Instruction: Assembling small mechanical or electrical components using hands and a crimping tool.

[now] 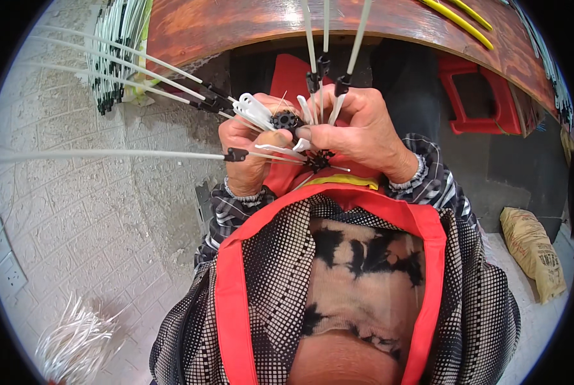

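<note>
In front of my chest, my left hand [247,157] is closed around a bundle of flat white strips with holed ends [253,110] and steadies a small black notched hub [285,119]. The fingers of my right hand [364,128] pinch at the hub's right side; the fingertips hide what exactly they grip. A second black hub [318,160] sits just below, with thin white rods joined to it. Long white rods with black joints [312,81] stick out upward past my right hand. Others [236,154] reach out to the left.
A brown wooden table [236,22] spans the far side, with yellow tubes [470,29] on it. A bundle of white rods with black ends [110,70] stands at left. A red stool [479,96], a tan sack [534,253] and a heap of white strips [78,343] are around me.
</note>
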